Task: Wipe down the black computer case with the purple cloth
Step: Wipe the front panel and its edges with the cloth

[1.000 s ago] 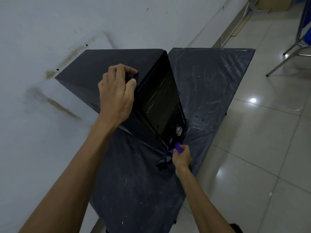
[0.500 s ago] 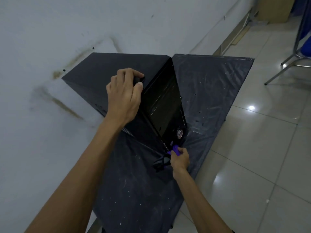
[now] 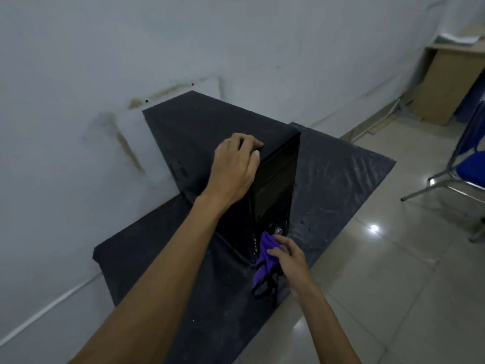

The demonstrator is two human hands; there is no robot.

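One dusty black plastic sheet (image 3: 341,174) lies beside the white wall. On it stands the black box-shaped computer case (image 3: 207,127), upright. The left hand (image 3: 233,169) grips its top front edge, fingers curled over. The right hand (image 3: 288,261) pinches the bunched purple fabric cloth (image 3: 264,249) against the case's lower front corner.

Past the fingertips of your left hand (image 3: 232,169), the case (image 3: 204,127) top runs bare to the wall (image 3: 183,48). Right of the fingers of your right hand (image 3: 288,261), sheet (image 3: 341,174) and floor (image 3: 393,271) lie open; a chair (image 3: 462,164) stands well apart.
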